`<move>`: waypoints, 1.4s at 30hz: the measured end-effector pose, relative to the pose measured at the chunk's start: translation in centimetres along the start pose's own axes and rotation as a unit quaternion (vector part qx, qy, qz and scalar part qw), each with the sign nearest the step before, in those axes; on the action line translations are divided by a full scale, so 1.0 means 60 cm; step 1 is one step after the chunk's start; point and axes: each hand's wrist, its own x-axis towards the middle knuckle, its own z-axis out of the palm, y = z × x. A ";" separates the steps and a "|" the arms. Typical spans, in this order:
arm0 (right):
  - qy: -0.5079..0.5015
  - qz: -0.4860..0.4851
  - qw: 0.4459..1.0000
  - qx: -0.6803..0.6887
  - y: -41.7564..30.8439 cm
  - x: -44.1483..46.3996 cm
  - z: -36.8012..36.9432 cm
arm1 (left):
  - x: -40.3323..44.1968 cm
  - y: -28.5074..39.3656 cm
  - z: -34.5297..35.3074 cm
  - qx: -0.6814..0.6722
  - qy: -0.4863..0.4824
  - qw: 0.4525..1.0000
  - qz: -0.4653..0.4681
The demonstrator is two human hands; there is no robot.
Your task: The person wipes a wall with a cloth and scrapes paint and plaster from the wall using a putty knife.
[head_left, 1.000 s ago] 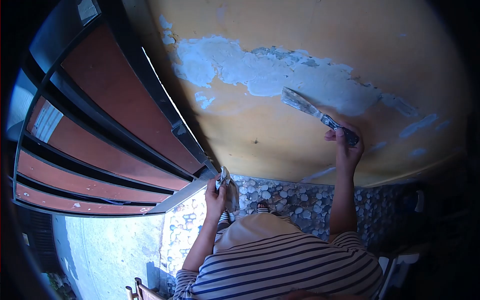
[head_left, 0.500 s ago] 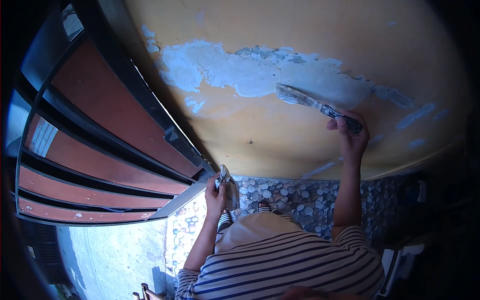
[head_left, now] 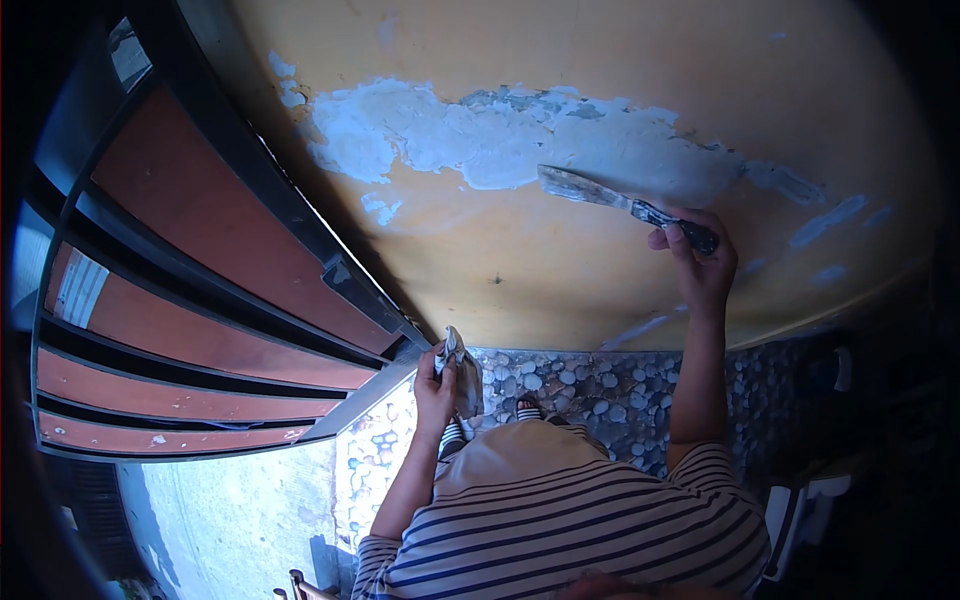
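Observation:
My right hand (head_left: 700, 262) is wrapped round the dark handle of a putty knife (head_left: 590, 190). The blade points left and lies at the lower edge of a band of white filler (head_left: 480, 150) on the yellow wall (head_left: 560, 270); whether it presses on the surface I cannot tell. Lower down, near the foot of the wall, my left hand (head_left: 435, 385) grips a crumpled pale cloth or bag (head_left: 463, 375), which hangs below the fingers. Its contents, if any, are hidden.
To the left stands a gate (head_left: 220, 230) with reddish panels and a dark frame, close to my left hand. Pebbled paving (head_left: 570, 385) runs along the wall's base. A white object (head_left: 805, 515), perhaps a chair, is at the lower right. Smaller filler smears (head_left: 828, 220) mark the wall's right side.
The whole view has shifted slightly, so the wall and gate sit a little further left. The putty knife keeps nearly the same place against the filler, and both grips are unchanged.

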 end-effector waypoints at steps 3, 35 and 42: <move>0.012 -0.001 1.000 -0.020 0.000 0.000 -0.011 | 0.001 -0.017 -0.008 -0.015 0.007 1.000 -0.026; 0.028 0.010 0.998 0.048 0.060 -0.053 0.070 | -0.001 0.005 -0.028 -0.015 0.030 0.999 -0.030; 0.038 0.015 0.992 0.120 0.075 -0.057 0.145 | 0.001 0.003 -0.024 -0.011 0.012 1.000 -0.025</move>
